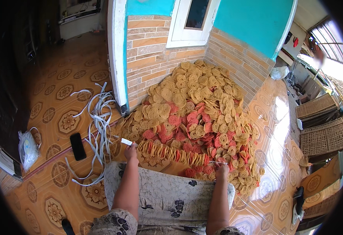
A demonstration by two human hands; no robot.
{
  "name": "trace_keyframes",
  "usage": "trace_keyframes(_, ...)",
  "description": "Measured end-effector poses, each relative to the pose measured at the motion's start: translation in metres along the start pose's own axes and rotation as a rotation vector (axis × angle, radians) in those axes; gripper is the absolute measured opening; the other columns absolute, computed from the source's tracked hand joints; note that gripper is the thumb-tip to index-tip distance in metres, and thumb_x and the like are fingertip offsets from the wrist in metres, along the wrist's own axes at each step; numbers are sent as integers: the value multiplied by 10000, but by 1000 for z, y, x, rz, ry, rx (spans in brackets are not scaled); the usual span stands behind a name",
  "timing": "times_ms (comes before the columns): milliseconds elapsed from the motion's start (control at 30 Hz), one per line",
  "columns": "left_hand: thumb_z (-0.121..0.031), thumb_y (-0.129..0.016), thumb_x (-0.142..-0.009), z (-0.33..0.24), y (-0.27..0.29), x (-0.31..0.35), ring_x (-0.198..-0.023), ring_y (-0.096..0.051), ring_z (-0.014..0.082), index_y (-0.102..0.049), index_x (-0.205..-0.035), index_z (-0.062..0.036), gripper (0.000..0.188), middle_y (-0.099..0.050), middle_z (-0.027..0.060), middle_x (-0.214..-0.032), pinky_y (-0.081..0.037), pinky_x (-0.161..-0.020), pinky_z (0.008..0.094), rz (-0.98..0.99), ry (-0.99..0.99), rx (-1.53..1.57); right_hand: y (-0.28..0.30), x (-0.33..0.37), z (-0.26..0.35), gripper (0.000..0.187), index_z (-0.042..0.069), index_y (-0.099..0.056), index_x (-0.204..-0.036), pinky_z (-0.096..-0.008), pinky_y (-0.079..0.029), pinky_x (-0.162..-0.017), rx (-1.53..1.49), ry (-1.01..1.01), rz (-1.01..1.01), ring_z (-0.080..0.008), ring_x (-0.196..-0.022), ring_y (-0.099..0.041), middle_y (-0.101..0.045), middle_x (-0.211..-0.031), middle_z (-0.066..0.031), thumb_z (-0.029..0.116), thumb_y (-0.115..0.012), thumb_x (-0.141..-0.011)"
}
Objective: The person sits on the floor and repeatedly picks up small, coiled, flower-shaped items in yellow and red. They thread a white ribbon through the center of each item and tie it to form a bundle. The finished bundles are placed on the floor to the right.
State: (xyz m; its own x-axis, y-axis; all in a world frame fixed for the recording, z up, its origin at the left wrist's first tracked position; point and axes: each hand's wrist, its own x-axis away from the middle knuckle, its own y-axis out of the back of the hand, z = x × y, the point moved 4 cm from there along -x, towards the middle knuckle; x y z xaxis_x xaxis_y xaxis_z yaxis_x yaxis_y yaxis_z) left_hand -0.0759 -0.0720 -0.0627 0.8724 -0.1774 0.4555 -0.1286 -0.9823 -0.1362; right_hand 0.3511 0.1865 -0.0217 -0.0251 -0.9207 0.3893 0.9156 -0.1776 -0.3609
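Observation:
A row of round, coiled discs (171, 153), yellow and red, which look like dried crackers, hangs threaded between my two hands. My left hand (131, 152) is closed on a white strap (126, 141) whose flat end sticks out past the fingers. At the row's right end my right hand (221, 169) pinches the thin pale other end of the strap. Behind the row rises a large heap of the same discs (195, 84), mostly yellow with red ones through its middle and front. Below the row, a patterned grey cloth (159, 192) covers my lap.
Loose white straps (99, 121) lie tangled on the tiled floor to the left, beside a black phone (77, 146). Farther left sits a clear plastic bag (29, 149). A brick-faced wall (148, 43) backs the heap. Woven racks (323, 135) stand at the right.

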Motion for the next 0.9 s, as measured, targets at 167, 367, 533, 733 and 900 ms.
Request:
trace_keyframes(167, -299, -620, -956, 33, 9, -38, -622, -526, 147, -622, -1068, -93, 235, -579, 7, -856, -415, -557, 264, -55, 172, -20, -7, -13, -28, 174, 45, -461, -1080, -354, -522, -626, 106, -46, -5, -205, -700, -647, -675, -1082, -139, 192, -383, -1027)
trace_keyframes(367, -194, -530, -993, 40, 6, -46, -836, -659, 264, -432, -1291, -33, 353, -583, 123, -1076, -541, -675, 336, -76, 1, 193, -16, -10, -44, 233, 46, -524, -1007, -347, -527, -628, -57, -150, 106, -184, -679, -569, -640, -993, -113, 270, -462, -1007)
trace_keyframes(533, -173, -466, -1020, 25, 5, -30, -846, -674, 271, -409, -1302, -20, 326, -594, 153, -1046, -550, -666, 371, -122, 37, 252, -30, -2, -66, 228, 11, -565, -995, -314, -529, -618, 155, -252, 263, -180, -653, -582, -616, -832, -75, 238, -572, -974)
trace_keyframes(733, -187, -451, -1031, 9, 7, -20, -812, -674, 262, -429, -1308, -7, 331, -620, 149, -1016, -525, -645, 378, -154, -47, 107, -43, 6, -77, 117, 2, -613, -1009, -273, -517, -621, 301, -121, 267, -146, -665, -597, -637, -830, -51, 71, -629, -916)
trace_keyframes(900, -205, -482, -1021, 3, 7, -24, -760, -636, 235, -443, -1280, 19, 344, -636, 133, -1039, -497, -697, 342, -59, -341, 167, -37, 6, -71, 105, -4, -636, -988, -256, -495, -583, 2, -19, 113, -130, -673, -616, -657, -842, -49, 38, -651, -893)
